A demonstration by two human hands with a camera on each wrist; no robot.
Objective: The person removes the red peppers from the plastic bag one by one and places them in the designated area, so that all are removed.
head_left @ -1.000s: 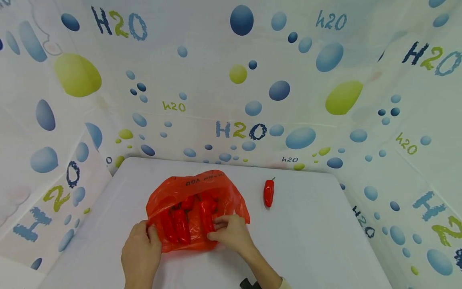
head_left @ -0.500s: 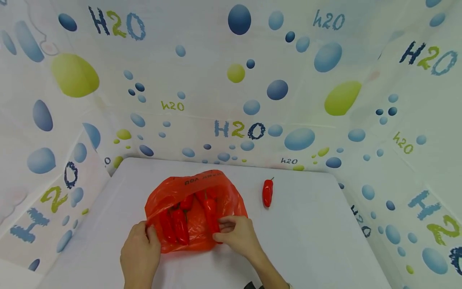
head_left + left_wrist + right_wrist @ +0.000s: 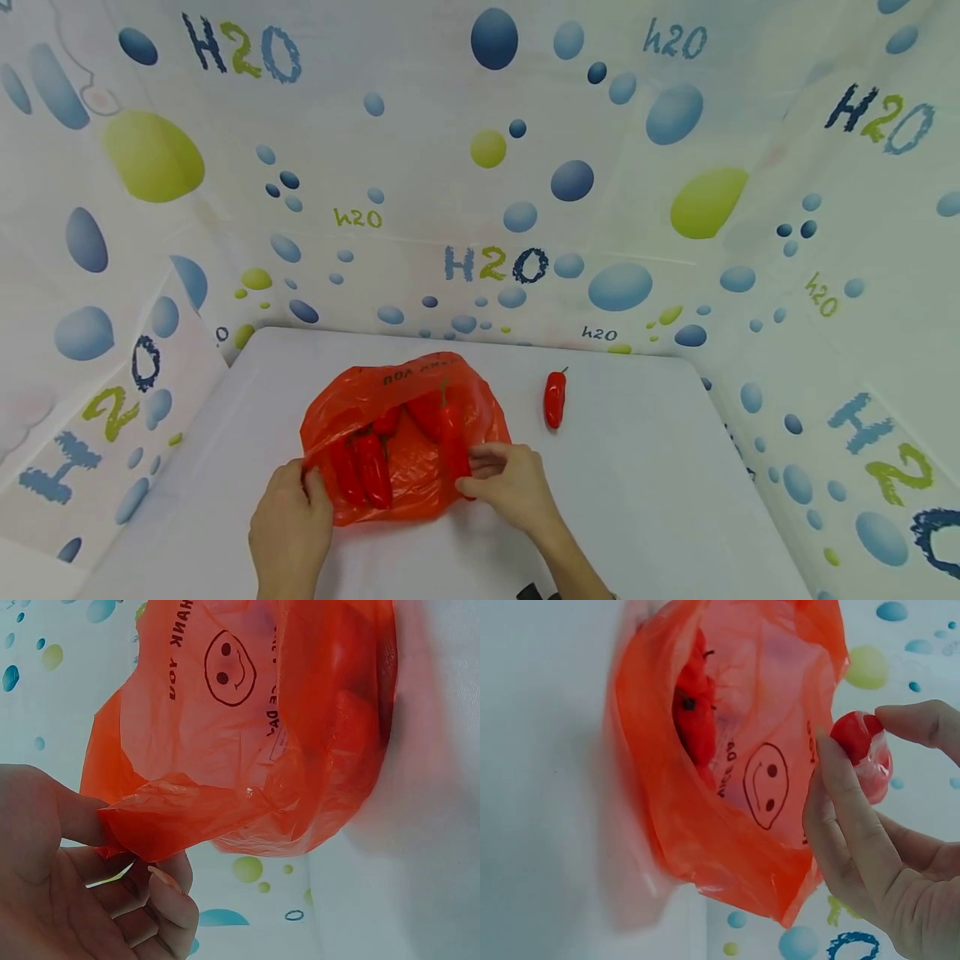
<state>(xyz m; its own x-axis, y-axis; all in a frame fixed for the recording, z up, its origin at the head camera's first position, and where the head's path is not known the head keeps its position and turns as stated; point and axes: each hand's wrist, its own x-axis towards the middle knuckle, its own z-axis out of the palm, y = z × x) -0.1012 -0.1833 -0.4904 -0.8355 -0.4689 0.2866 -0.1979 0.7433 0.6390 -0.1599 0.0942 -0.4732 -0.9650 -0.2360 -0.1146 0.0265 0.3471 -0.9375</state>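
Note:
A red plastic bag (image 3: 420, 379) with printed lettering and a smiley face lies mouth-forward on the white table. Several red peppers (image 3: 372, 471) rest inside it. My left hand (image 3: 291, 525) pinches the left edge of the bag's mouth; the left wrist view shows the film between thumb and fingers. At the mouth's right side, my right hand (image 3: 513, 487) holds another red pepper (image 3: 453, 442) between thumb and fingertips, its stem pointing away. In the right wrist view this pepper (image 3: 855, 735) appears end-on, clear of the bag's film.
A single red pepper (image 3: 554, 400) lies on the white table (image 3: 637, 467) to the right of the bag. Behind and at both sides hangs a white sheet (image 3: 420, 167) printed with blue and green spots. A small black object (image 3: 529, 592) shows by the right forearm.
My right hand has moved rightward, taking the gripped pepper from the middle of the bag's opening to its right edge. The left hand keeps its hold on the bag.

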